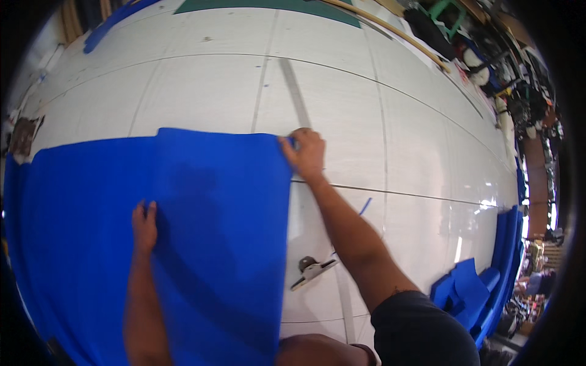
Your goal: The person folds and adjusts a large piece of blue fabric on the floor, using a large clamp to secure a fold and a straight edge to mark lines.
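A wide blue sheet (pixel 223 201) lies in two layers across the floor at the left, its upper layer forming a straight-edged strip over the lower sheet (pixel 91 207). At the upper layer's far right corner, my right hand (pixel 307 152) is closed, with thumb and fingers pinching the sheet. My left hand (pixel 145 226) rests on the lower layer, right beside the upper layer's left edge, with its visible fingertips apart. To the right of the sheet lies a small metal tool (pixel 313 271) with a flat bar and a dark rounded part; its kind is unclear.
A grey metal strip (pixel 295 91) runs along the white tiled floor (pixel 427 140) and passes under my right arm. More blue material (pixel 467 293) is bundled at the right. A long wooden pole (pixel 397 36) and a green sheet (pixel 262 7) lie at the far side, beside mixed clutter.
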The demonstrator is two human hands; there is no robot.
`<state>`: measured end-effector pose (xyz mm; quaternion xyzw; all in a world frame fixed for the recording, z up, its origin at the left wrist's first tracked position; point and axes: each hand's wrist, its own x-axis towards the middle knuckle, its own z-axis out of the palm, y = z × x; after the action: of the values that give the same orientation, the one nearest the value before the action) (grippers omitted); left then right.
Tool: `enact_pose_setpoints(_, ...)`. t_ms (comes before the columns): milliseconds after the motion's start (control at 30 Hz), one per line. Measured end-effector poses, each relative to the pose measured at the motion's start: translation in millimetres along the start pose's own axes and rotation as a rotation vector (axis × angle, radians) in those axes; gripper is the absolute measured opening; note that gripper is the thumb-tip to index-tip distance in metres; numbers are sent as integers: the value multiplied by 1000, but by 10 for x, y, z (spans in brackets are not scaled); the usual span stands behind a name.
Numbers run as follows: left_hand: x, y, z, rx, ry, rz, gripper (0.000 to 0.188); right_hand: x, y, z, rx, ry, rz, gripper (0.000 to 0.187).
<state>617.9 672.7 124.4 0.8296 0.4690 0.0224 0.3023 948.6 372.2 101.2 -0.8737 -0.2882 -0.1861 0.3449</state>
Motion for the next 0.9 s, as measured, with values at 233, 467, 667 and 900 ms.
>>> enact_pose_setpoints(233, 1060, 722, 117, -135, -114, 25, 65, 12, -11, -126, 89, -129, 134, 36)
enact_pose_setpoints(467, 1511, 1361, 53, -373, -220, 87, 56, 86, -53, -209, 168, -138, 110, 48)
enact_pose_setpoints(667, 1598, 1323, 38, -319, -242, 23, 47, 88, -52, -209, 161, -161, 117, 48)
enact_pose_setpoints(900, 1658, 1250, 91, -262, -177, 56, 46, 82, -16, -138, 137, -111, 86, 48)
